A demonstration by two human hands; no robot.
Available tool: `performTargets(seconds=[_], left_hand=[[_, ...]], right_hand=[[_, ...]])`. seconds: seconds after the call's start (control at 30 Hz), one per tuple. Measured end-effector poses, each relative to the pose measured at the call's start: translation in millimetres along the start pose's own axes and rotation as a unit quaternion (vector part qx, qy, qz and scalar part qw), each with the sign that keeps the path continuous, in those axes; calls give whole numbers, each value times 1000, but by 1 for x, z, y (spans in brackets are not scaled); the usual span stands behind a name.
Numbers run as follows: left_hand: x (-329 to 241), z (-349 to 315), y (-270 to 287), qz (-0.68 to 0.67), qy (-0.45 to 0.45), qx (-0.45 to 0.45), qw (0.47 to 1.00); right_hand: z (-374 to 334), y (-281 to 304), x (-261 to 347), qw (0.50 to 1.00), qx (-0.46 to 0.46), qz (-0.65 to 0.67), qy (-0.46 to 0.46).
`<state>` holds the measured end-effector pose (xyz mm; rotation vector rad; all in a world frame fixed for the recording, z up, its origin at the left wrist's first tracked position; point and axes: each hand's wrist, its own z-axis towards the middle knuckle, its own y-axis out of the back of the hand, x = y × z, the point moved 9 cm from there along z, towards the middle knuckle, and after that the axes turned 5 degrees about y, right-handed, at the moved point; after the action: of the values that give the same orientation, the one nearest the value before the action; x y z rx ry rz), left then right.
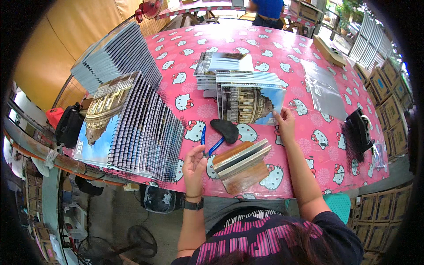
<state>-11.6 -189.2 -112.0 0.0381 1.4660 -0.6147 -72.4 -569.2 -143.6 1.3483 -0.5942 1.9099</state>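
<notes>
My right hand [285, 123] grips the near right edge of a spiral-bound book [245, 104] between thumb and fingers. Its cover shows a domed building under blue sky, and it lies on a stack of like books. Palm partly up, my left hand [194, 164] is by the near table edge, fingers loosely bent and apart. Its fingertips are at the end of a blue handle [203, 134]. A second blue handle [216, 145] runs to a black padded piece [225, 130]; the tool's head is hidden. Beside it lies a wooden block with metal bars [243, 165].
Tall stacks of spiral-bound books [145, 132] fill the table's left side, with more [117, 55] behind. Clear plastic sheets [324, 90] and a black holder [360, 130] lie right on the pink patterned tablecloth [185, 79]. Cartons [391, 112] stand beyond; a person [267, 13] is at the back.
</notes>
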Motion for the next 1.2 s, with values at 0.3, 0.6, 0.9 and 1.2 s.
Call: performTargets(seconds=[0.3, 0.6, 0.9, 1.2], left_hand=[[22, 5, -15, 277, -50, 6, 959], [29, 5, -17, 263, -34, 13, 964], [18, -3, -12, 117, -77, 14, 990], [35, -42, -43, 85, 29, 60, 994]], right_hand=[[-3, -8, 3, 999, 36, 1, 22], [-7, -5, 5, 1000, 7, 10, -5], [-12, 5, 13, 994, -59, -89, 18], [-18, 10, 10, 998, -21, -51, -20]])
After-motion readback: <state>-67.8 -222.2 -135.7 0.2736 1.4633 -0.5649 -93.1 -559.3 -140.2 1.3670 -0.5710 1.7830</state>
